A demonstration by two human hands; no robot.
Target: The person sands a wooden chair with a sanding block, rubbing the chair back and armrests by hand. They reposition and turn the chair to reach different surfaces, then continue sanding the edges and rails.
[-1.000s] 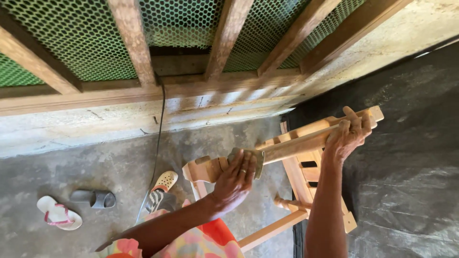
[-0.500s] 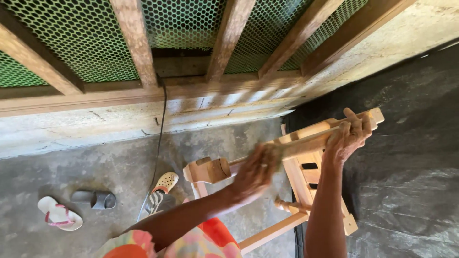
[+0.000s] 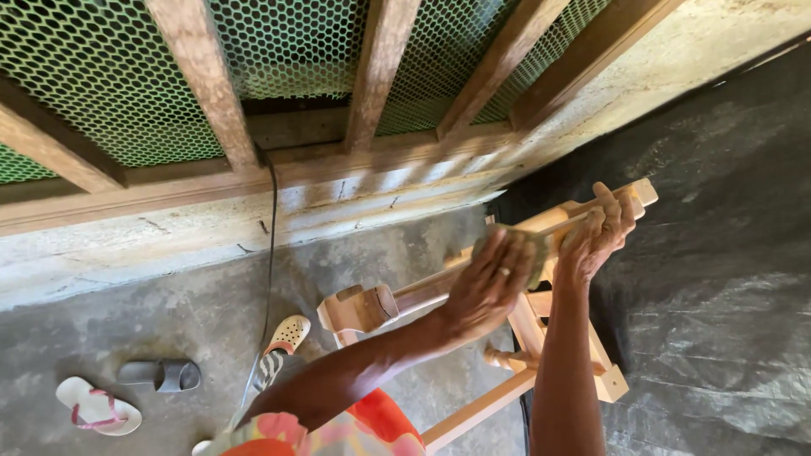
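Observation:
A light wooden frame (image 3: 372, 308), like an unfinished chair, lies tilted in front of me. My left hand (image 3: 490, 283) presses a grey-brown sanding pad (image 3: 528, 249) flat against its upper rail. My right hand (image 3: 596, 236) grips the far end of that same rail (image 3: 638, 196), close beside the left hand. The carved end of the frame sticks out to the left, and lower rungs (image 3: 503, 359) show beneath my arms.
A concrete floor (image 3: 127, 312) runs to a low wall with wooden posts and green mesh (image 3: 101, 93). A black cable (image 3: 272, 245) hangs down the wall. Sandals (image 3: 156, 374) and slippers (image 3: 97, 407) lie at the lower left. Black plastic sheeting (image 3: 718, 279) covers the right.
My left hand has slid the pad up along the rail to the right, toward my right hand. The right hand has kept its grip at the rail's end.

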